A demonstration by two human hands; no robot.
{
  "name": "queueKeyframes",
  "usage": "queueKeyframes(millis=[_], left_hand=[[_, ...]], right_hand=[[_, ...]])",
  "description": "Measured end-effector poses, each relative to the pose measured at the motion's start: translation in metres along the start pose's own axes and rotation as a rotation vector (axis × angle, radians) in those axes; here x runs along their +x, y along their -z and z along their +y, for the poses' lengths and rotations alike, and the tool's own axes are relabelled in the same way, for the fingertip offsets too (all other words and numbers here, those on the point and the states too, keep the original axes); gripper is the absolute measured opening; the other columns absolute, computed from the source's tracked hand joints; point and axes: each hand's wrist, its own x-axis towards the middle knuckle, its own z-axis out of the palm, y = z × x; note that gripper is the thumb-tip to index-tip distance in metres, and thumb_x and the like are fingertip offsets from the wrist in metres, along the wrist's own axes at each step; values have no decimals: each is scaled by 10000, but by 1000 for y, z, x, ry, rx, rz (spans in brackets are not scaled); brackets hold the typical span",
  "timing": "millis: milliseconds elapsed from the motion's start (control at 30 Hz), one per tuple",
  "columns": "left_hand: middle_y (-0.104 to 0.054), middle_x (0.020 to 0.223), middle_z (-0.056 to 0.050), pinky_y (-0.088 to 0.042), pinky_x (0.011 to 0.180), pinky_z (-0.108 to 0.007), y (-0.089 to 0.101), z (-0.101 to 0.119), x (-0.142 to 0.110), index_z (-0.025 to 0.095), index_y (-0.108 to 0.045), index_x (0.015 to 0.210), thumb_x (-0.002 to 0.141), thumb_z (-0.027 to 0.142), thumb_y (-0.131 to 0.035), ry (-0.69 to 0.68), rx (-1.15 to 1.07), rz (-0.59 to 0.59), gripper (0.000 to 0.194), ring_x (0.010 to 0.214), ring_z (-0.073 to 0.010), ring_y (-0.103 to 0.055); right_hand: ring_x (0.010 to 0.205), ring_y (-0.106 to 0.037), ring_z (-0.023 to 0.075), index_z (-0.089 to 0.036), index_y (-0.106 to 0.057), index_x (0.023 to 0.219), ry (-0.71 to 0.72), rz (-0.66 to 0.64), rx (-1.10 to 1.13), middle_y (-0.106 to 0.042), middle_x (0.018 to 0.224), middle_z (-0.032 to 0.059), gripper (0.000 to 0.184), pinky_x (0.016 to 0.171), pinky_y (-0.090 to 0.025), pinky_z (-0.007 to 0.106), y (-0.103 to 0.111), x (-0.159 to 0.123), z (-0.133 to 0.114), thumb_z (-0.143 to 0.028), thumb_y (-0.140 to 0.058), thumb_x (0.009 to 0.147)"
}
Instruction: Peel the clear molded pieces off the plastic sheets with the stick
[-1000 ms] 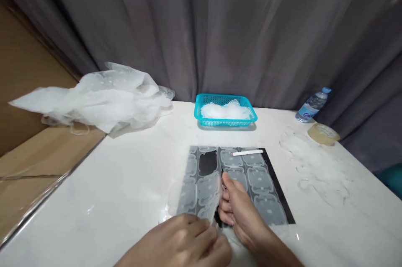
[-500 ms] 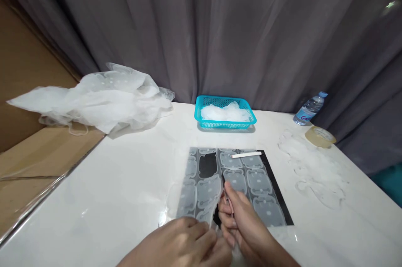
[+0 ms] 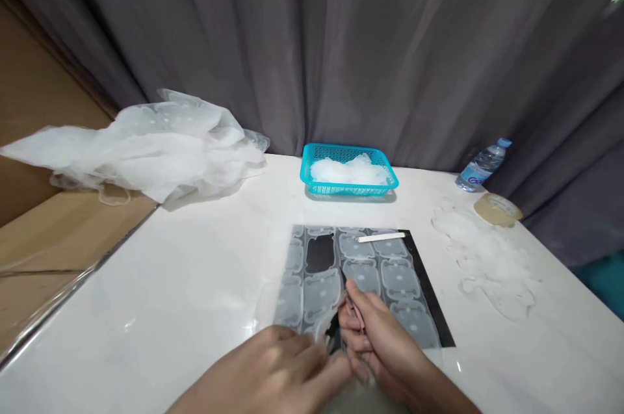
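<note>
A sheer white fabric sheet (image 3: 322, 290) with rows of rounded, outlined shapes lies over a black mat (image 3: 442, 329). One shape-sized opening in it shows black. My left hand (image 3: 273, 368), at the near edge, is closed on the fabric, which is lifted and bunched under the fingers. My right hand (image 3: 373, 329) is wrapped round small scissors (image 3: 355, 311) with pinkish handles. Their dark blades point away from me at the gap between two columns of shapes. Part of the handles is hidden by my fingers. A white pen-like stick (image 3: 381, 238) rests on the fabric's far right.
Behind the mat stands a turquoise basket (image 3: 348, 190) holding white fabric pieces (image 3: 348, 170). A heap of sheer fabric (image 3: 160, 151) lies back left, partly over a cardboard box (image 3: 63, 238). At right are a water bottle (image 3: 482, 166), a tape roll (image 3: 497, 209) and fabric scraps (image 3: 492, 258).
My left hand has shifted slightly left, pulling the fabric edge, and its fingers have spread a little. The right hand stays almost in place with the scissors. The view has tilted slightly.
</note>
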Motion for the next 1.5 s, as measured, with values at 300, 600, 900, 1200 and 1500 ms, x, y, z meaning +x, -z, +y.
queueKeyframes(millis=[300, 600, 900, 1200, 1500], left_hand=[[-740, 884, -65, -511, 760, -363, 1, -44, 20, 215, -723, 952, 965, 188, -499, 475, -77, -181, 226, 842, -275, -738], [-660, 1082, -129, -528, 918, -502, -41, -50, 69, 173, -617, 1041, 971, 556, -616, 647, -153, 21, 389, 1053, -362, -656], [-587, 962, -54, -471, 866, -395, -37, -69, 57, 212, -537, 844, 952, 642, -598, 596, -502, -15, 448, 965, -289, -597], [-561, 730, 24, -346, 629, -295, -29, -68, 52, 222, -560, 966, 1019, 520, -536, 630, -656, -94, 303, 666, -197, -537], [-627, 880, -15, -456, 799, -336, -34, -66, 48, 218, -563, 924, 1101, 501, -332, 632, -755, -49, 405, 856, -222, -615]], right_hand=[[403, -202, 32, -217, -575, 897, 137, 48, -35, -375, 555, -141, 834, 250, -367, 176, 7, 1, -11, -872, -859, 465], [397, -188, 31, -230, -531, 801, 148, 27, -45, -341, 558, -135, 798, 274, -385, 193, 12, 12, -3, -906, -819, 490], [382, -242, 41, -228, -532, 868, 317, -35, -231, -384, 579, -124, 759, 298, -458, 229, 25, 23, 1, -947, -669, 665], [334, -246, 30, -210, -555, 914, 249, -52, -408, -410, 542, -133, 794, 346, -525, 263, 45, 7, 2, -976, -586, 705], [325, -251, 34, -201, -557, 875, 91, -103, -405, -414, 508, -140, 881, 280, -485, 256, 19, 10, -8, -1028, -603, 575]])
